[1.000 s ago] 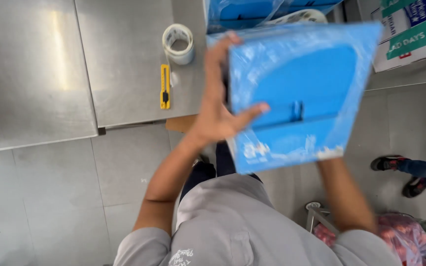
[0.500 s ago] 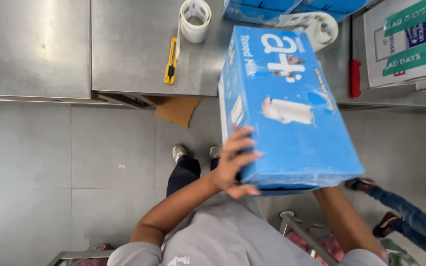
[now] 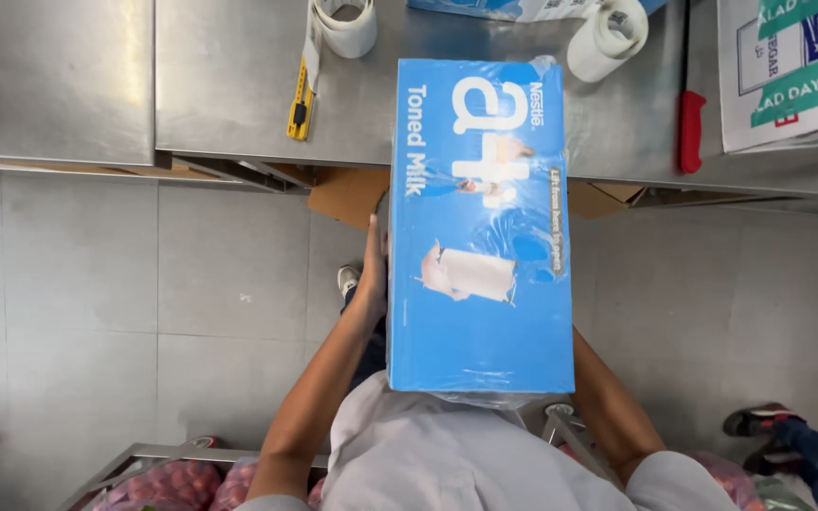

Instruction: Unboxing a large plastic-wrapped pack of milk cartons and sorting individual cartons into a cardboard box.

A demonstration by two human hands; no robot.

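Blue pack (image 3: 480, 227), plastic-wrapped, held flat over the steel table (image 3: 229, 85) edge. Left hand (image 3: 371, 274) lies flat against its left side; right hand's hidden behind it, can't tell its grip. Yellow cutter (image 3: 299, 106) and tape rolls (image 3: 347, 24) sit on the table.

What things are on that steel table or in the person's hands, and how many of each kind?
Blue carton, held over the table's edge, left hand on its side: 1
Tape rolls: 2
Yellow cutter: 1
Red-handled tool: 1
White box: 1
Total: 6
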